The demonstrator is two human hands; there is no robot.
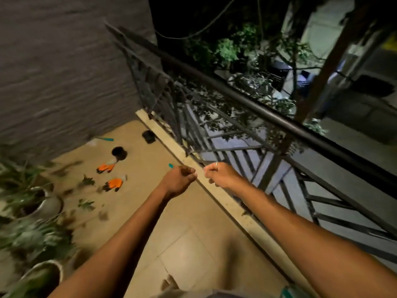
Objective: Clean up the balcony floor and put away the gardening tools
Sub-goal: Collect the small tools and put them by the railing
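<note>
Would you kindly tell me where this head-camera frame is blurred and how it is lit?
Head view: motion blur smears the potted plants and grey wall; the orange gloves are readable; warm light on the floor, darkness beyond the railing.

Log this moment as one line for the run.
hands: left hand and right hand curled, side by side | floor: orange gloves, black pot, leaf scraps | status: cleanup unfinished

Bare tiled floor [193,244] lies open through the lower centre of the frame. A metal railing [236,93] walls off the right side. Potted plants [32,201] crowd the left edge. At centre left, orange gloves [115,183], a black pot [119,152] and scattered leaves [86,204] litter the tiles.
</note>
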